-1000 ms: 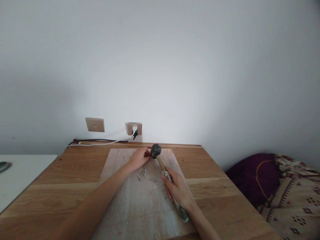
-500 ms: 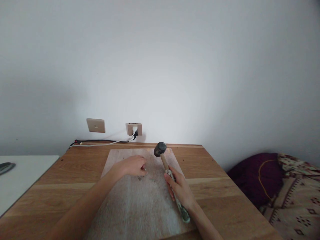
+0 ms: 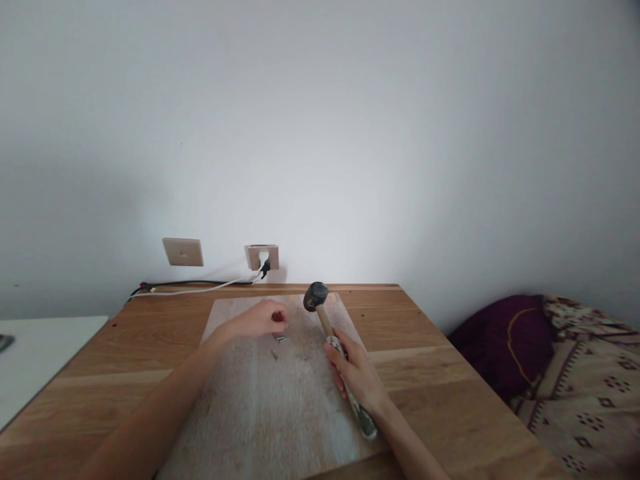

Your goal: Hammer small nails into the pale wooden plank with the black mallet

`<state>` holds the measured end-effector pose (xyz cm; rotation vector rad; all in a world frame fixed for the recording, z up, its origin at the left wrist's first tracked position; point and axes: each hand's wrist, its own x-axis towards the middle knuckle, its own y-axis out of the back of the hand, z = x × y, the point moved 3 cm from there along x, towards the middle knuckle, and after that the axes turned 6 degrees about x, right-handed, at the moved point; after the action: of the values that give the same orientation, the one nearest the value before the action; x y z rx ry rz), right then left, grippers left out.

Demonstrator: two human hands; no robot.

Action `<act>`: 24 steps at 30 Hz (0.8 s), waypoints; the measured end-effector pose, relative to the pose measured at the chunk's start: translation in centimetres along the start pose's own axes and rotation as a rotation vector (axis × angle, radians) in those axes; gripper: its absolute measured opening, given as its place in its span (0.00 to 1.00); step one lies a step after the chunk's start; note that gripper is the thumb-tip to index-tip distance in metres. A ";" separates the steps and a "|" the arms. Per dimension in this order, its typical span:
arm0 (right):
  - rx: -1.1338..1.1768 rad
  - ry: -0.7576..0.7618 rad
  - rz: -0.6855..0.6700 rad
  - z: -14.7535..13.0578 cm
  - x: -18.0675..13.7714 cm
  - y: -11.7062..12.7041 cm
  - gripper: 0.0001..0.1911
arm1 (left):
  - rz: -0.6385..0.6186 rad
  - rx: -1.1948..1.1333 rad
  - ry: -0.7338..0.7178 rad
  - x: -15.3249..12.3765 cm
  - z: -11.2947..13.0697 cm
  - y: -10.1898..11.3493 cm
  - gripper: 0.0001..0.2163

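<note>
My right hand (image 3: 356, 375) is wrapped around the handle of a rubber mallet (image 3: 326, 321). The mallet's black head points away from me, raised over the board, and its worn, speckled handle slants back toward me. Over the far part of a pale, worn wooden board (image 3: 260, 407), my left hand (image 3: 263, 318) has its fingers curled together. Whatever may be between those fingertips is hidden or too small to name. Just below them lies a small shiny metal piece (image 3: 281, 339), with a thin dark sliver (image 3: 275, 356) nearer to me.
The board rests on a wooden table (image 3: 420, 373) against a white wall. Cables (image 3: 195, 291) run along the back edge to a wall socket (image 3: 263, 257). A white surface (image 3: 45, 353) stands at left; a purple cushion (image 3: 490, 343) and patterned cloth (image 3: 590, 393) are at right.
My left hand has moved slightly up and away, uncovering the shiny metal piece beneath its fingers. The mallet stays in my right hand, nearly still. The whole view has shifted a little.
</note>
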<state>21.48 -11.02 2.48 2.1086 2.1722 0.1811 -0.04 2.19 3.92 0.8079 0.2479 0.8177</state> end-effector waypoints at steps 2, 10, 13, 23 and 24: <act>-0.005 -0.001 0.001 -0.1 0.0 0.0 0.18 | 0.105 -0.036 0.023 0.4 -0.9 0.0 0.06; -0.021 -0.011 -0.007 0.1 -0.1 0.0 0.17 | 0.371 0.032 0.069 1.2 -2.1 -1.5 0.05; -0.027 -0.017 -0.007 0.2 -0.2 -0.1 0.18 | 0.398 0.094 0.078 1.0 -2.0 -1.6 0.04; -0.046 -0.012 -0.003 -0.2 0.1 -0.2 0.19 | 0.384 0.133 0.037 0.7 -1.8 -1.5 0.03; -0.046 -0.012 -0.005 -0.3 0.2 -0.2 0.19 | 0.387 0.137 0.034 0.7 -1.7 -1.4 0.03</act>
<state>21.25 -10.78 2.73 2.0744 2.1454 0.2143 0.41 3.02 1.80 0.9879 0.1806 1.1880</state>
